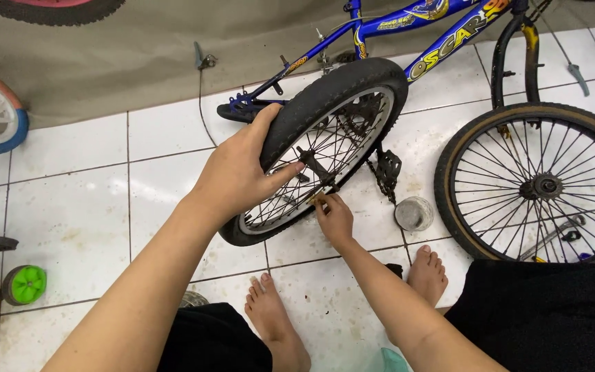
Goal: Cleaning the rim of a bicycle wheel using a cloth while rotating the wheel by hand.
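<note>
Head view, looking down at the tiled floor (77,207). Your left hand (239,172) closes its grip over the black tyre of the small wheel (325,148), thumb on the tread and fingers through onto the rim, holding the wheel upright and tilted just in front of your 2 bare feet. Your right hand (332,217) pinches near the axle at the wheel's lower edge; what, if anything, the fingertips hold is too small to tell. The blue bicycle frame (394,41) lies beyond the wheel, its pedal (388,169) close beside the rim. A second, larger wheel (538,182) lies flat at your right, near the picture's edge. 1 small round tin (413,213) sits between the 2 wheels. Open tile extends to your left as far as the green-wheeled toy (25,284) at the left edge.
</note>
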